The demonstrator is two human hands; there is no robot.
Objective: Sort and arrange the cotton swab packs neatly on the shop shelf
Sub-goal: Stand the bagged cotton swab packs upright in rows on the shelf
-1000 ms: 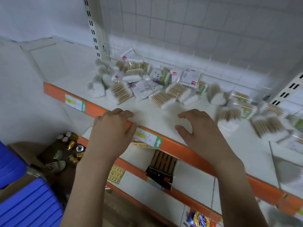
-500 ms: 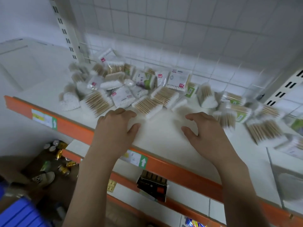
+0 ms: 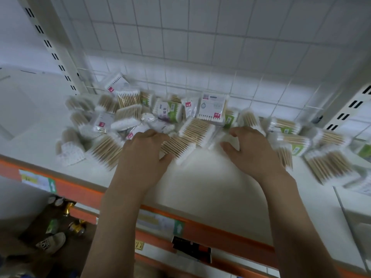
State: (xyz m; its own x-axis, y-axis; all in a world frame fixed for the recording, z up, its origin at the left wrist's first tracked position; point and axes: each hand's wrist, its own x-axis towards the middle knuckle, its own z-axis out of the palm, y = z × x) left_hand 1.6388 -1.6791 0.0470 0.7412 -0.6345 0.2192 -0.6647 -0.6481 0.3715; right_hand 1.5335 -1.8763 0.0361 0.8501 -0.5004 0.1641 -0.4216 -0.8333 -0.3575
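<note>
Several cotton swab packs lie in a loose heap along the back of the white shelf (image 3: pixel 200 187). Some show wooden sticks, like the pack (image 3: pixel 180 147) at the front of the heap; others are white with red labels (image 3: pixel 212 106) or green labels (image 3: pixel 168 111). More wooden-stick packs (image 3: pixel 329 165) spread to the right. My left hand (image 3: pixel 144 155) hovers at the front of the heap with loosely curled fingers, its thumb beside the front wooden-stick pack. My right hand (image 3: pixel 253 153) reaches over packs further right, fingers bent, nothing gripped.
A white wire grid (image 3: pixel 200 47) backs the shelf, with slotted uprights at left (image 3: pixel 52 47) and right. An orange price rail (image 3: pixel 220 235) runs along the shelf front. A dark box (image 3: pixel 190 249) sits on the lower shelf. Cans (image 3: pixel 76 225) and a shoe (image 3: pixel 52 241) are on the floor.
Both hands have moved forward from the shelf's orange front edge across the bare shelf to the heap of packs. The view has shifted closer and leftward.
</note>
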